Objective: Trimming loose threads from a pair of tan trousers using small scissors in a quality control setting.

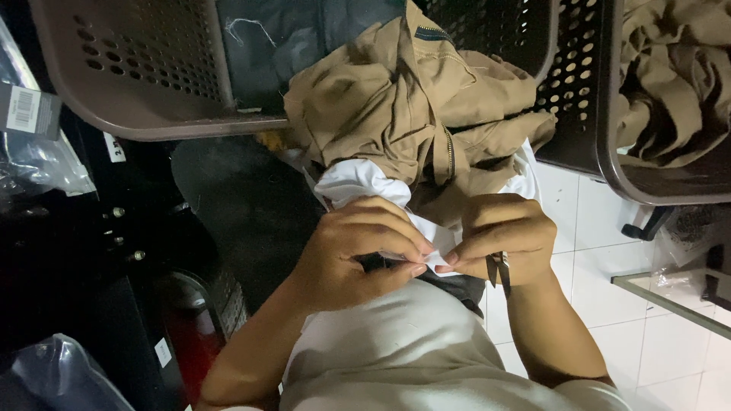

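Our left hand (354,255) was curled and pinched the edge of a thin white cloth lining (358,183) between thumb and fingertip. Our right hand (506,240) pinched the same edge just beside it, so the two sets of fingertips nearly touched. That hand also held small dark metal snips (499,268) tucked under its fingers, with the points sticking down.

We judged the work to be in the middle: the white part was pulled out and held tight, but no cut showed yet.

Above both hands lay a floppy tan cloth garment (411,99), creased and bunched, with a zipper down its fold. It hung over the rim of a brown plastic basket with round holes (129,68). Far to the right of our right hand sat a dark plastic basket (601,99) with more tan cloth inside. Below that hand were shiny white floor tiles (670,358).
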